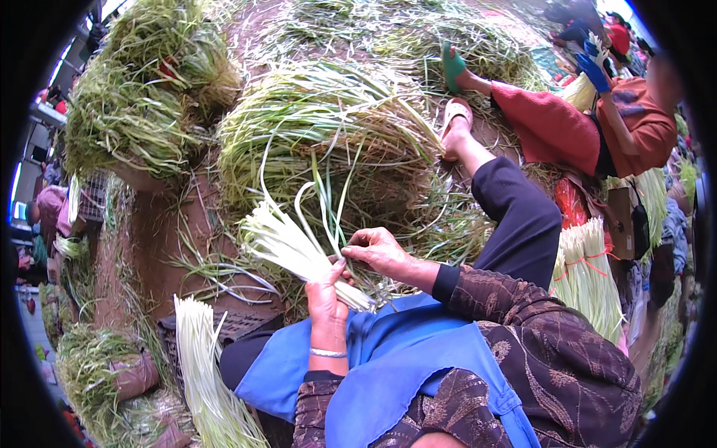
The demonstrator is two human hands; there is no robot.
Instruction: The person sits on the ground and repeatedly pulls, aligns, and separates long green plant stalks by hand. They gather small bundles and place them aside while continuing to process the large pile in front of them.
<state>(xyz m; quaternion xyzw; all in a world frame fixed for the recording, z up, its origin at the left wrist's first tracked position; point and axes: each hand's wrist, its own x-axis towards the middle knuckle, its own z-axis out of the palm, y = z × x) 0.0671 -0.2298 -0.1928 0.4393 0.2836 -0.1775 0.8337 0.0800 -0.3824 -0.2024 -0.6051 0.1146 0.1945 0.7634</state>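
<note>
My left hand (326,298) is wrapped around a bundle of pale leafy stalks (288,243), which look like garlic chives. The bundle slants over my lap, its thick white mass up to the left and its narrower part down by the blue apron (403,347). At the bundle's upper side, the thumb and forefinger of my right hand (383,255) pinch a loose green-tipped stalk (330,210). A few other long leaves curl up out of the bundle. Before me lies a large heap of uncleaned green stalks (313,123) with brown, withered leaves.
A sorted pale bundle (207,364) leans by a dark plastic crate (246,325) at my left. Bundles tied with red string (585,269) stand at my right. A person in blue gloves (594,70) sits at upper right. Another green heap (134,106) rises at upper left.
</note>
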